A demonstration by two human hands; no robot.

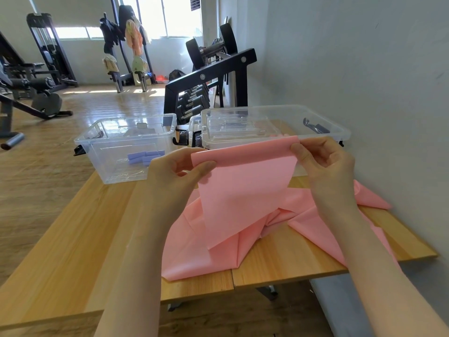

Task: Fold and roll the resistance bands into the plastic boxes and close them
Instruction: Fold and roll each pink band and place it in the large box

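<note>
Both forearms are reaching in from the near edge over the wooden counter, and the loose bulk of the pink resistance band is lying crumpled on it, one end trailing off to the right against the wall. Above that heap, the left hand and the right hand are each pinching an upper corner of the band, thumb in front and fingers curled behind, so the grip on both sides is narrow and closed on the sheet; between them the top edge is running taut and level, doubled over into what looks like a first fold, and a flat panel is hanging down toward the pile. Judging by this, the folding step is underway for this band, and rolling has not started. The next move is likely calling for laying the panel flat, bringing the edges into line, and gathering the trailing length before any roll can be tight enough to fit. Just beyond the hands, 2 clear plastic boxes are sitting: the left box is standing open with a rolled purple band already inside, while the right box is partly hidden behind the pink sheet, with clear lids seemingly resting in it. Farther off, a dumbbell rack is standing by the wall.
</note>
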